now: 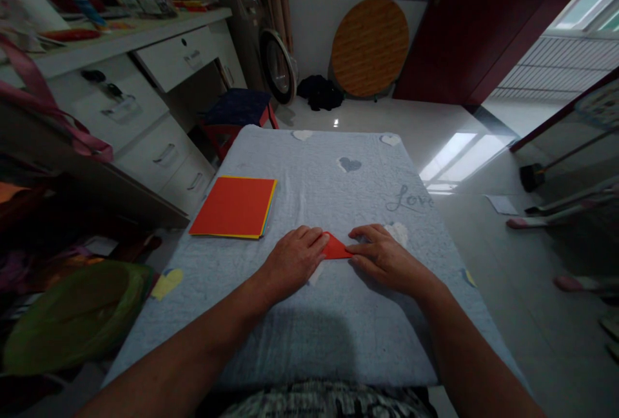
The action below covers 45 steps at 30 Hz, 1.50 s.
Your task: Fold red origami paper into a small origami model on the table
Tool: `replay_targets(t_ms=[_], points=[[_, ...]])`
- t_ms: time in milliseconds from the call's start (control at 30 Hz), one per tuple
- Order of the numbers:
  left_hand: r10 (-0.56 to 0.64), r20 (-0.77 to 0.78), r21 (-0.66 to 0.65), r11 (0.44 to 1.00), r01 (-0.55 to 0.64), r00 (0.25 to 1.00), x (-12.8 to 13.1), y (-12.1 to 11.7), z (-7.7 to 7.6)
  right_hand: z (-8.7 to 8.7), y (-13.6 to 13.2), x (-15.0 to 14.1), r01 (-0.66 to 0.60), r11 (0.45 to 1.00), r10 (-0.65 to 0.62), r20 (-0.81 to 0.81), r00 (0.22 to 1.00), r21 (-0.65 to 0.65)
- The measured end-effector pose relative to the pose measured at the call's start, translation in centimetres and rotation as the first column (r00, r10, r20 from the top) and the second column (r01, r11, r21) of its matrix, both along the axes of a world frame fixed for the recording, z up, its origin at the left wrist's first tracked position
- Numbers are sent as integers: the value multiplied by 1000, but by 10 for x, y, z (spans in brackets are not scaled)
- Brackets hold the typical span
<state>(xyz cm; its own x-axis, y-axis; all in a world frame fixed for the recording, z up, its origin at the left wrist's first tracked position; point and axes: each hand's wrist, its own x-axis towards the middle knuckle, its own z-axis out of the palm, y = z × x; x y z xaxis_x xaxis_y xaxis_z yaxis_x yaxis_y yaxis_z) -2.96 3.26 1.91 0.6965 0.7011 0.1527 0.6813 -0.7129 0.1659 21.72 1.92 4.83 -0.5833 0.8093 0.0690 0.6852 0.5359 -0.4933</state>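
A small piece of folded red paper (334, 248) lies on the cloth-covered table (309, 340), tapering to a point at its right end. My left hand (297, 253) covers its left part, fingers together and pressing it down, so that end is hidden. At the pointed right tip, my right hand (384, 257) pinches the paper between thumb and forefinger, the other fingers bent above. Left of my hands rests a squared stack of coloured paper (235, 207) with a red-orange sheet on top and yellow edges showing beneath.
A white desk with drawers (140, 108) stands to the left, with a dark-topped stool (236, 107) beside it. Behind are an open washing machine (276, 66) and a round wooden board (370, 47) against the wall. A green bag-lined bin (77, 315) is at lower left.
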Motion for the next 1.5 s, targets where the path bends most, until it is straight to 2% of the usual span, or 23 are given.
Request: replay_targets(t_ms=[200,333,500,600,767,900,1000,1067,1167,1267,1367,1500], points=[[-6,-23,1,1000,6,1000,1,0,1,7,1,13,-44,996,47,28,999,-76],[18,52,-26,1000,-16,999,-2,-1,2,5,3,21,-38,997,35,-39,999,-68],[214,205,-51,977,-208,955,-6,2,7,-4,5,16,85,996,-85,-188,978,-10],[294,227,-140,953,-267,929,-7,4,11,-8,4,3,132,991,-128,-173,977,13],[358,312,-323,911,-256,880,-7,5,14,-13,2,-15,192,981,-191,-81,978,4],[418,389,-440,867,-233,821,-8,5,17,-17,0,-19,192,981,-191,-84,978,10],[484,433,-567,802,-188,761,-8,5,19,-17,-1,-19,185,983,-184,-112,977,-5],[547,488,-653,746,-132,680,-6,6,19,-15,-2,-20,175,984,-176,-124,976,-23],[644,581,-739,673,-7,498,-3,8,15,-11,-3,-23,154,987,-159,-141,977,-39],[692,623,-764,638,96,365,-1,12,6,-9,-3,-26,114,992,-123,-192,974,-59],[698,628,-764,638,101,344,0,14,0,-9,-2,-26,126,989,-141,-263,954,-72],[691,620,-765,638,89,372,2,15,0,-14,0,-27,168,985,-172,-330,928,-41]])
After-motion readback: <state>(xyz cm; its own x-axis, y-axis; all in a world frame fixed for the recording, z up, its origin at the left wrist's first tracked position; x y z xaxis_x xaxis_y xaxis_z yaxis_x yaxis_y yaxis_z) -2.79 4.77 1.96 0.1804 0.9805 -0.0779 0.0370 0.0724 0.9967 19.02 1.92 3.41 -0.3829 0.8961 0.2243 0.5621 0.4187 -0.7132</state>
